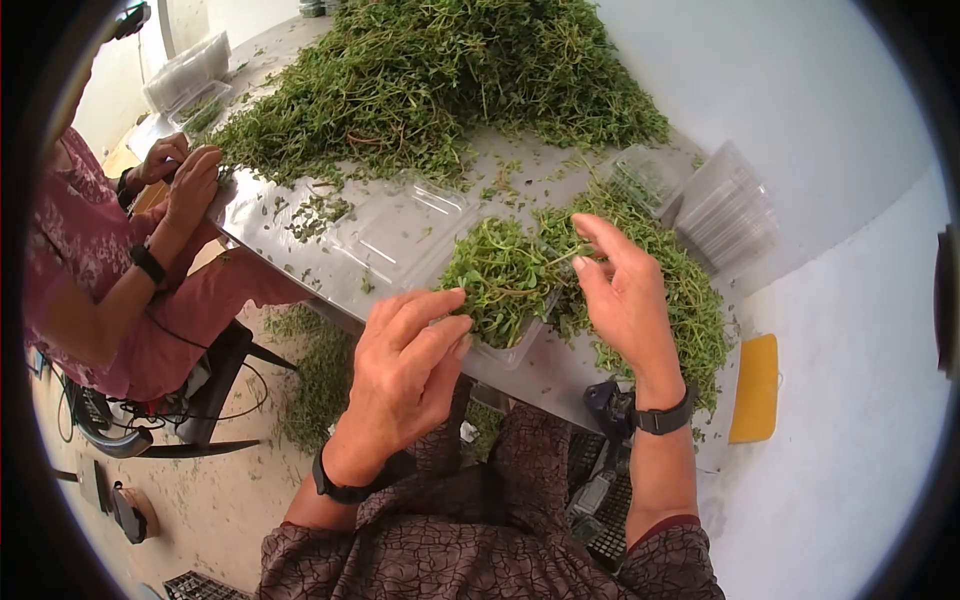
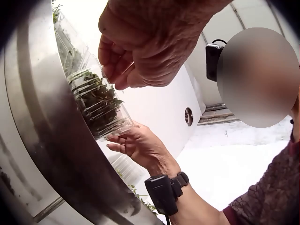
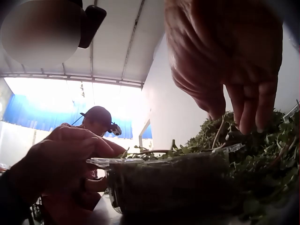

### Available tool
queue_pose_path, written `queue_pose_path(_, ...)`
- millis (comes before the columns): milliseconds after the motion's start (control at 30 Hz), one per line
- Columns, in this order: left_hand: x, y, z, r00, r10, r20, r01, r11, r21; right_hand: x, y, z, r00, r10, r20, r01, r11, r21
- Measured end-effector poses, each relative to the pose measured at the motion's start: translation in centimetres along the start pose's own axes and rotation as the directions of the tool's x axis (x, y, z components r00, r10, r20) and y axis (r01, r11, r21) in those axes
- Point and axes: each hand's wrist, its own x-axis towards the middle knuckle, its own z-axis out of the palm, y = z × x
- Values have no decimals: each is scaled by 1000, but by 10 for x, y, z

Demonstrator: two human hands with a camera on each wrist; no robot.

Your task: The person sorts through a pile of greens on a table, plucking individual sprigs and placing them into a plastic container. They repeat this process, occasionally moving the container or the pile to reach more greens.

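A clear plastic box (image 1: 512,352) stands near the table's front edge, heaped with leafy green stems (image 1: 500,270). My left hand (image 1: 405,355) hangs at its left side, fingers loosely bent and their tips close to the rim and the greens. In the left wrist view those fingertips are drawn near the thumb, and no stem shows in them. My right hand (image 1: 628,290) is over the box's right side, with thumb and forefinger apart. One long stem (image 3: 218,135) rises from the box toward the right thumb; I cannot tell whether it is held.
A loose pile of greens (image 1: 690,310) lies right of the box, a far larger heap (image 1: 450,80) behind. An open clear lid (image 1: 400,235) lies left; stacked empty boxes (image 1: 728,205) stand right by the wall. Another person (image 1: 120,260) sits at the left with hands at the table edge.
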Motion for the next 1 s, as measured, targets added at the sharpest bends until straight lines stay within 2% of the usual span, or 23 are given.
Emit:
queue_pose_path(167,-2,-1,0,1000,7,0,-7,1000,0,4,7,3,998,21,61,-20,1000,-22)
queue_pose_path(267,-1,0,-1,1000,5,5,-5,1000,3,5,5,-1,994,34,108,-21,993,-118)
queue_pose_path(333,0,1,-1,1000,8,7,-8,1000,6,5,1,-6,998,-62,-11,59,981,-186)
queue_pose_path(433,-1,1,-3,1000,4,-14,-4,1000,15,4,-12,-20,995,-45,-94,24,976,-215)
queue_pose_path(467,-1,1,-4,1000,6,-29,-7,1000,-12,3,-14,-22,981,-62,-185,32,986,-161)
queue_pose_path(500,-1,2,-4,999,8,-43,-9,999,-40,1,-19,-26,980,-59,-189,29,987,-159)
queue_pose_path(567,-1,7,-6,999,0,-48,-4,997,-77,-8,-28,-32,972,125,-197,-135,990,-37)
queue_pose_path(633,0,13,-7,999,-6,-53,0,994,-110,-20,-33,-30,974,126,-187,-131,991,-14)
queue_pose_path(733,2,27,-5,997,17,-71,-25,993,-112,-46,-46,-24,987,-40,-153,49,997,53)
queue_pose_path(767,4,32,-5,995,90,-37,-92,994,-63,-56,-49,-21,987,-35,-159,44,997,55)
queue_pose_path(800,4,36,-4,987,160,-1,-160,987,-16,-66,-52,-18,987,-93,-133,103,992,67)
queue_pose_path(833,3,39,-3,986,165,6,-165,986,-15,-75,-54,-16,982,-153,-107,162,984,80)
queue_pose_path(867,-1,42,-2,979,195,62,-196,981,-4,-83,-56,-15,982,-150,-115,160,984,84)
queue_pose_path(933,-7,43,2,957,253,140,-257,966,9,-97,-60,-13,977,-211,-37,214,965,151)
queue_pose_path(1000,-17,45,3,952,239,190,-242,970,-7,-109,-58,-10,980,-195,-38,198,963,183)
